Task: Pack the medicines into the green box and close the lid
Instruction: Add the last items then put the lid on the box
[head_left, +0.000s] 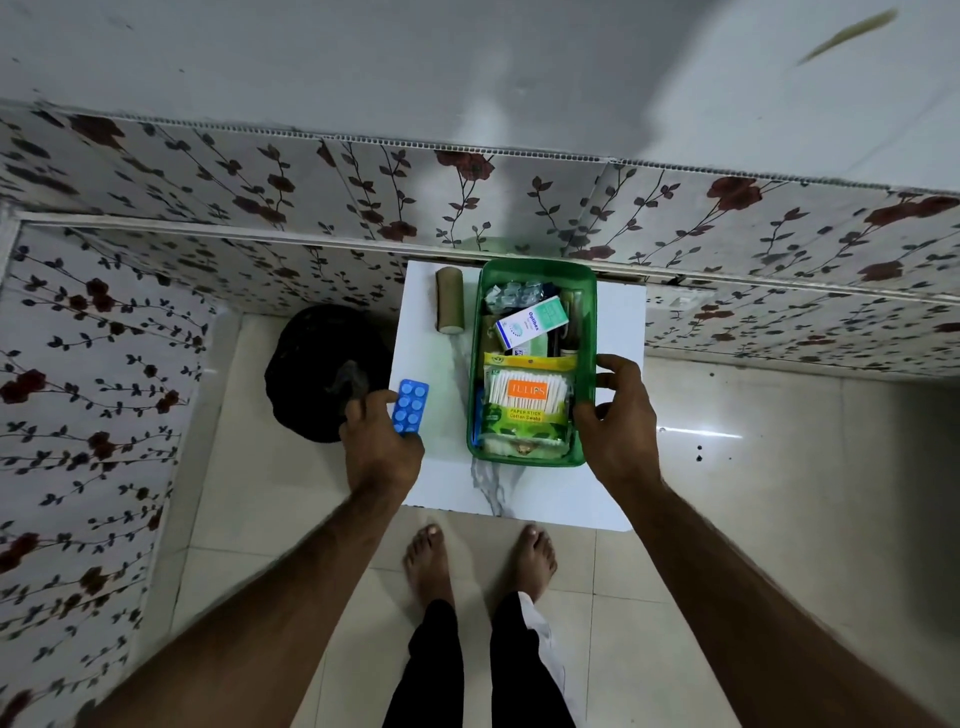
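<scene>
A translucent green box (587, 312) stands open on a small white table (519, 493). Inside it lie a pack of cotton swabs (524, 400), a small white and green medicine carton (530, 321), a silver blister strip (511, 295) and dark bottles along the right wall. My right hand (618, 415) grips the box's right wall near its front corner. My left hand (376, 441) holds a blue blister strip of pills (410, 406) over the table's left edge. A brown bandage roll (449, 306) lies on the table left of the box. I see no lid.
A black bag (322, 364) sits on the floor left of the table. Floral wall panels (467, 197) close in behind and at the left. Tiled floor (779, 493) spreads to the right. My bare feet (478, 561) stand just in front of the table.
</scene>
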